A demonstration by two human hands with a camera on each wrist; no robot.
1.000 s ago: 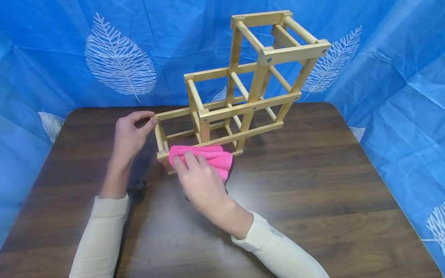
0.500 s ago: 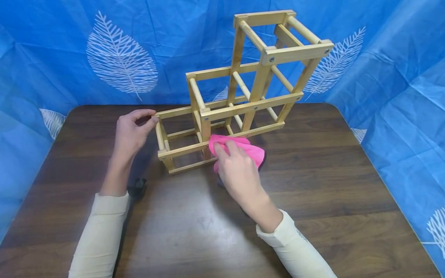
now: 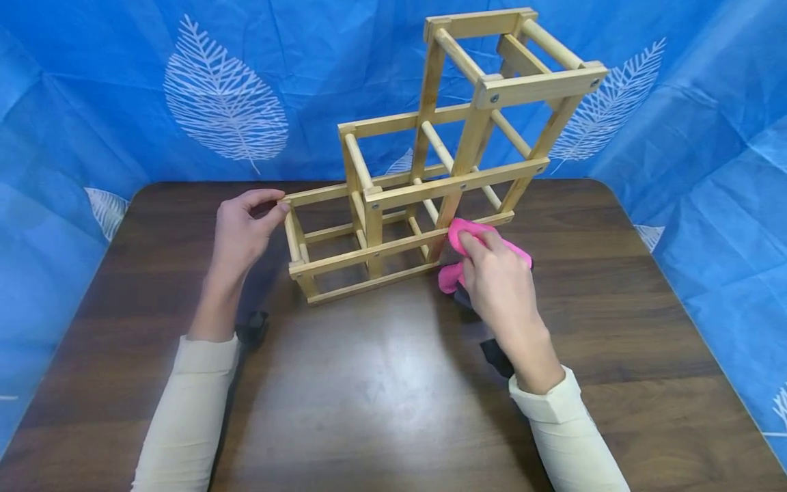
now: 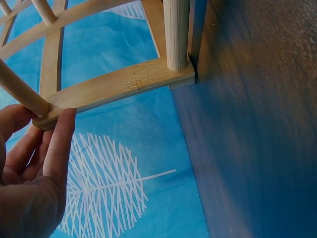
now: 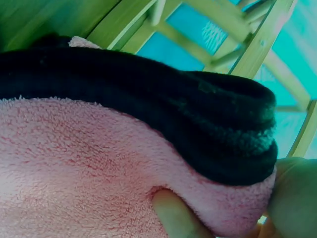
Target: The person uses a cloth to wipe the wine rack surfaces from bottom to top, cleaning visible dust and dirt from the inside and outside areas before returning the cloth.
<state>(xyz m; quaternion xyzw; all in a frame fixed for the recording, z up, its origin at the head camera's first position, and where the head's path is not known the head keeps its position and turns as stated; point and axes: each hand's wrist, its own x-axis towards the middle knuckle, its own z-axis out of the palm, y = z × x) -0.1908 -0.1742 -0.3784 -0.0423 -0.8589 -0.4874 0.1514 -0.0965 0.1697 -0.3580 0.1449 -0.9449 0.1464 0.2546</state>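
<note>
A stepped wooden rack [image 3: 408,192] of slats and round dowels stands on the table in the head view, its tallest part at the right. My left hand [image 3: 241,229] pinches the rack's far left corner between thumb and fingers; the left wrist view shows this grip at a dowel's end. In my right hand [image 3: 505,290] is a pink cloth [image 3: 515,251] with a dark edge, held against the lower front rail near the rack's right part. Close up in the right wrist view, the fuzzy cloth [image 5: 89,158] hides most of the fingers.
The brown wooden table [image 3: 381,410] extends in front of the rack. A blue curtain [image 3: 344,61] with white leaf prints hangs close behind it and along the sides. Dark straps or mounts show at both wrists.
My right hand has moved the pink cloth rightward along the rack's lower front rail, from the left end toward the right. The left hand keeps its hold on the corner.
</note>
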